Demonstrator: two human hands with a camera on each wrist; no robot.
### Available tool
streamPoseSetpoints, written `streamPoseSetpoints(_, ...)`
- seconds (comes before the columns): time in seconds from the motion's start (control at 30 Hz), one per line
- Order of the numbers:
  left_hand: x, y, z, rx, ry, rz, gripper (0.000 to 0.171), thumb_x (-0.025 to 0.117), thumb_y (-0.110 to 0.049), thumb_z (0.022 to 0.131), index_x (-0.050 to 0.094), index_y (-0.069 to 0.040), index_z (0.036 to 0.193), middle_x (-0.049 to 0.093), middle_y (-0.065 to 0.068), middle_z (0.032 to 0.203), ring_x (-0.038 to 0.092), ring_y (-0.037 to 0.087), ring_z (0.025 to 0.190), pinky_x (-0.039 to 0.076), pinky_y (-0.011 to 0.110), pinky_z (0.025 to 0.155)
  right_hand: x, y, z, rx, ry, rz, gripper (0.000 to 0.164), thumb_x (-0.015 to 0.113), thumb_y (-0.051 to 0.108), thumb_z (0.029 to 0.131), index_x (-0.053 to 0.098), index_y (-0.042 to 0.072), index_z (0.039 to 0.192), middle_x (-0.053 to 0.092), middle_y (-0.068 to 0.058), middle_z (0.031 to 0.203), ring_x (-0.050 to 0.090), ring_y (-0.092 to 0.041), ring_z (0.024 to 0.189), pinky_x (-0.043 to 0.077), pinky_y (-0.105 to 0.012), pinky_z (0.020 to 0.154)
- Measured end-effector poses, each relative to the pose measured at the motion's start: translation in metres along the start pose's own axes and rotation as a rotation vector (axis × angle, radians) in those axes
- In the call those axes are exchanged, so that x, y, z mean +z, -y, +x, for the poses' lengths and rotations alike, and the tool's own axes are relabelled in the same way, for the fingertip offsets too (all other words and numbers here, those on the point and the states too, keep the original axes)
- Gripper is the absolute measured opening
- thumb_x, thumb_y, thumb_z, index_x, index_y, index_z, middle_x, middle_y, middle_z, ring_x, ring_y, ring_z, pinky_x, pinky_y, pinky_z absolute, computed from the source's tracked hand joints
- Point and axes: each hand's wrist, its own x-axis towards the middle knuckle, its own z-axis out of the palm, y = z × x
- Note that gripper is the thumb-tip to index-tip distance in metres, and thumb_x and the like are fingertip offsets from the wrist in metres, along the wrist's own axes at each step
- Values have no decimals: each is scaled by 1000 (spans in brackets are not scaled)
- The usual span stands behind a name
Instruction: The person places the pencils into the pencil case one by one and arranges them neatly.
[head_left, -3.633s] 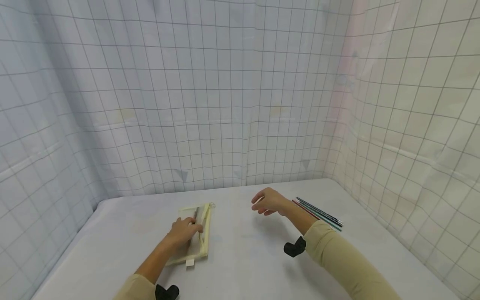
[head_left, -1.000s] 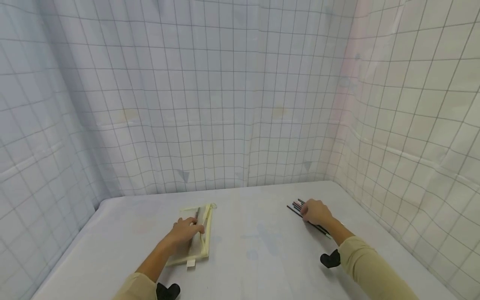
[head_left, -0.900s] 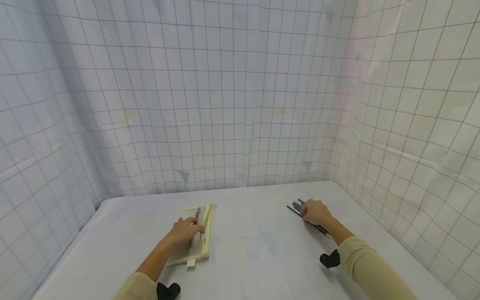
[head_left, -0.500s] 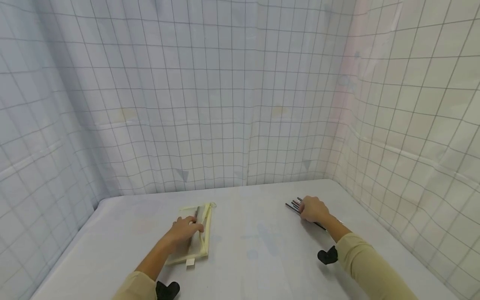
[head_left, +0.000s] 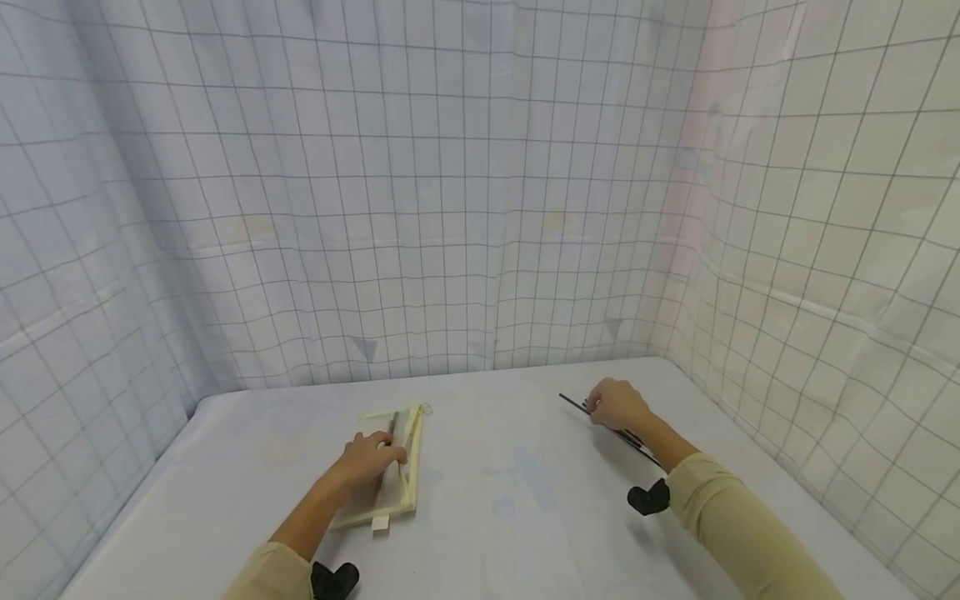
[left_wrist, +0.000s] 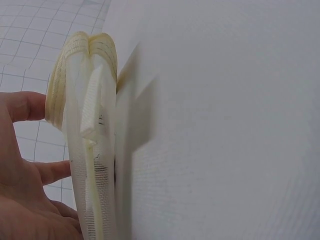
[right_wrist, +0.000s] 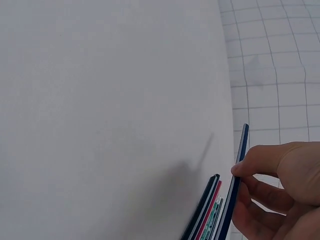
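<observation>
A see-through mesh pouch (head_left: 411, 492) with pale yellow edges and a zip lies on the left of the table. My left hand (head_left: 363, 461) rests on it from above, fingers spread. In the left wrist view, one digit touches the zip band (left_wrist: 58, 95) and others touch the mesh side. A long dark thing, blurred, shows through the mesh. On the right, my right hand (head_left: 618, 406) pinches a dark blue pencil (right_wrist: 242, 145) between thumb and fingers, raised above the table. Under it lie several more pencils (right_wrist: 204, 206), dark, red and green, partly hidden by the hand.
A white cloth covers the table (head_left: 480, 500). Grid-patterned white curtains (head_left: 450, 208) stand behind it and along both sides. A small white tag (head_left: 380, 525) sticks out from the pouch's near edge. Each wrist carries a black mount (head_left: 648, 497).
My right hand has gone from mid-table to the pencils on the right, then taken one and lifted it slightly up and leftward. My left hand has stayed on the pouch.
</observation>
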Motion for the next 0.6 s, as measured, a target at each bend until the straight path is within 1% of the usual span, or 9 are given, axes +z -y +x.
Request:
streamPoseSetpoints(0.1,-1,0,0,4,3,3,76,66,-36,88,45,2,150,5,43,161,7,60,148,19,78,108,-1,6,3,-3,4,32,15,79,6,84,80,5,98,73,-6,97,65,-21,79,56,-39,68)
streamPoseSetpoints(0.27,-1,1,1,-2,6,1,76,66,-36,88,45,2,150,4,43,161,6,59,148,19,78,108,0,17,7,-22,-1,54,13,78,6,84,79,5,97,73,-4,91,67,-20,79,57,-39,69)
streamPoseSetpoints(0.5,-1,0,0,0,4,5,76,66,-35,87,46,2,150,6,42,161,7,59,148,19,77,108,2,35,7,-26,-32,48,12,79,7,83,79,4,95,72,-10,102,64,-23,80,56,-38,67)
streamPoseSetpoints(0.6,-2,1,0,-2,4,8,77,65,-36,87,46,2,151,5,43,161,8,60,148,19,78,108,2,41,8,-21,-26,41,14,79,8,83,79,4,96,72,-10,103,65,-24,81,57,-38,67)
